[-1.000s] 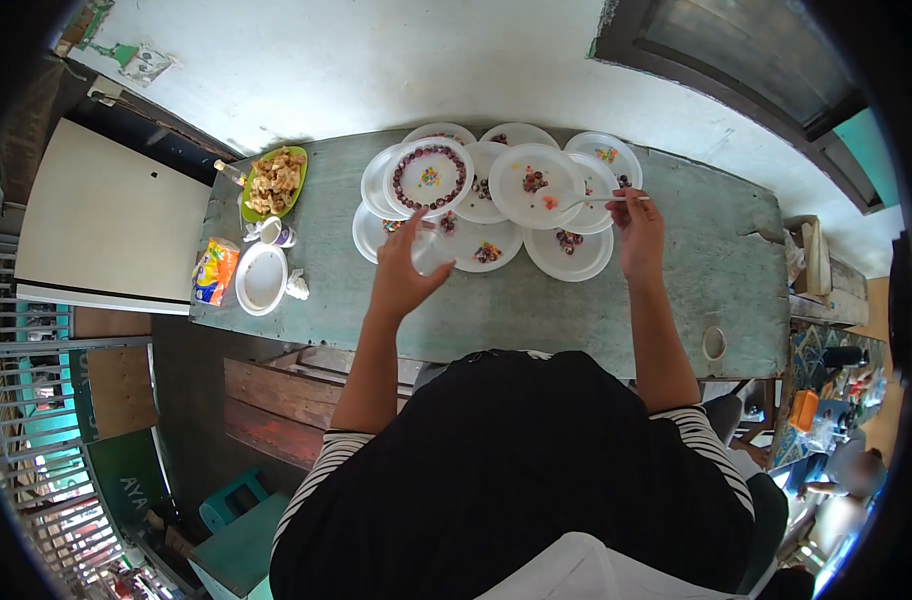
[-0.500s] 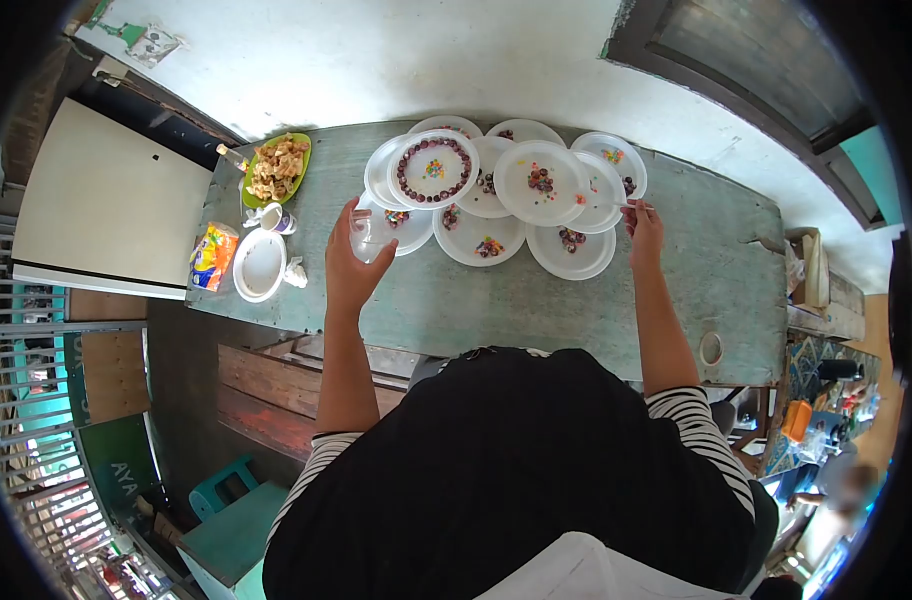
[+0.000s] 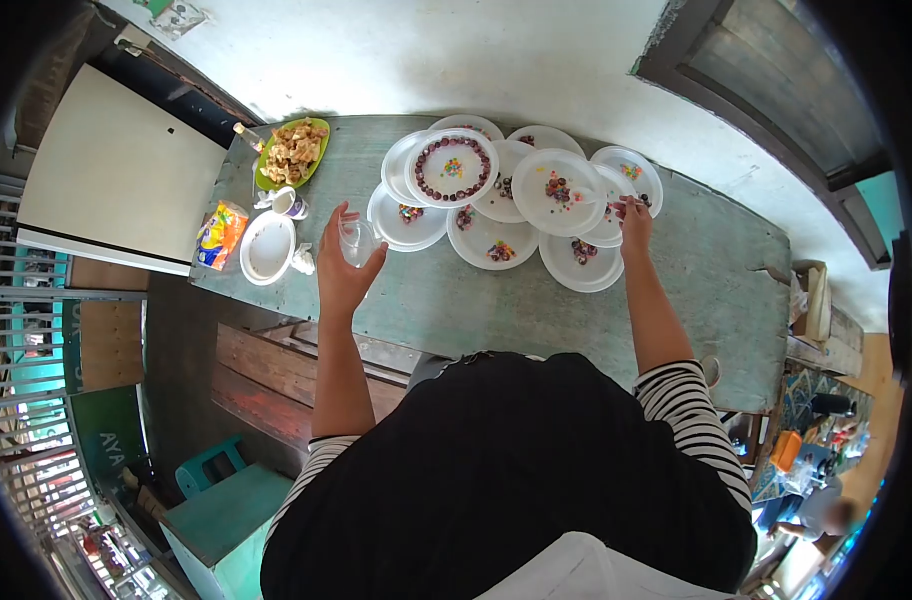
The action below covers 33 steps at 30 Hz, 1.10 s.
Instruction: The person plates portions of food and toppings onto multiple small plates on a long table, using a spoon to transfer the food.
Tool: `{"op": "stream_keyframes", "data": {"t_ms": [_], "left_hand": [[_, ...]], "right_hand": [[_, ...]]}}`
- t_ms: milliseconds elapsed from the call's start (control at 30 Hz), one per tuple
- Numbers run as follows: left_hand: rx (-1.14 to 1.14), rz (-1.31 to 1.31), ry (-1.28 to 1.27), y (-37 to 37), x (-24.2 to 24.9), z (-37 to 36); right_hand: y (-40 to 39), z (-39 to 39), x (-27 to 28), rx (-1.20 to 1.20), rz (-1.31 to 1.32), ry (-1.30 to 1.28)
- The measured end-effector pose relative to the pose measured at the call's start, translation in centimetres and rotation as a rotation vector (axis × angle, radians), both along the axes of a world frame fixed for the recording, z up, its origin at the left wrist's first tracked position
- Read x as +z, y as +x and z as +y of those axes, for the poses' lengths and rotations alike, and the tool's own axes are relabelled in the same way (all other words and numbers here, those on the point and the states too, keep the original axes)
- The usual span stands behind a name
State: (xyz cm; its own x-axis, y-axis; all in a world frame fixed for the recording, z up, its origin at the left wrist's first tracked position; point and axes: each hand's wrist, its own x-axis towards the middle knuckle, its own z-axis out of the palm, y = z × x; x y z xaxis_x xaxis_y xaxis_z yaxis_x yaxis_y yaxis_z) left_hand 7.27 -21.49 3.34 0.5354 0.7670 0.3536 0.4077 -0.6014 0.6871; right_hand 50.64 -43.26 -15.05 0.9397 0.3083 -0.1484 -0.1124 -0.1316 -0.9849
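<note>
My left hand [image 3: 344, 272] is wrapped around a clear plastic cup [image 3: 359, 243], just left of the plates and above the table. The fingers of my right hand [image 3: 634, 222] pinch a thin, pale plastic spoon [image 3: 598, 198], its far end over the plates; its outline is faint. Several white plates overlap before me. One plate [image 3: 482, 204] on the left has a ring of dark beads around small coloured pieces. The plate nearest the spoon [image 3: 536, 215] bears dark beads and bright bits in its middle. Dark beads also lie on the lower right plate [image 3: 566, 277].
On the left of the green table [image 3: 426, 300] are a lime plate of brown food [image 3: 294, 152], a bottle [image 3: 248, 136], a cup [image 3: 292, 205], an orange-yellow packet [image 3: 222, 236] and a white bowl [image 3: 269, 248]. Another person [image 3: 816, 510] is at far right.
My right hand has moved left, bringing the spoon over the plates. The cup in my left hand has shifted slightly away from the plates. The whole view has turned a little.
</note>
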Motion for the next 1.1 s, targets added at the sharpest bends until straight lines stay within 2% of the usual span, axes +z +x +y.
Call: {"op": "stream_keyframes", "data": {"t_ms": [333,567,767,967,1100], "left_hand": [[0.012,-0.011,0.009,-0.6,-0.4,0.1],[0.014,-0.007,0.003,-0.1,-0.4,0.0],[-0.007,-0.007,-0.004,0.4,0.0,-0.1],[0.001,-0.008,0.008,0.2,0.1,-0.2],[0.013,-0.009,0.018,-0.3,0.0,-0.2]], "right_hand": [[2.8,0.0,-0.8,-0.040,-0.263,-0.149],[3.7,-1.0,-1.1,-0.103,-0.228,-0.086],[3.8,-1.2,-0.4,-0.084,-0.240,-0.149],[4.5,-0.4,0.0,-0.107,-0.193,-0.064],[4.0,0.5,1.4,-0.092,-0.248,-0.163]]}}
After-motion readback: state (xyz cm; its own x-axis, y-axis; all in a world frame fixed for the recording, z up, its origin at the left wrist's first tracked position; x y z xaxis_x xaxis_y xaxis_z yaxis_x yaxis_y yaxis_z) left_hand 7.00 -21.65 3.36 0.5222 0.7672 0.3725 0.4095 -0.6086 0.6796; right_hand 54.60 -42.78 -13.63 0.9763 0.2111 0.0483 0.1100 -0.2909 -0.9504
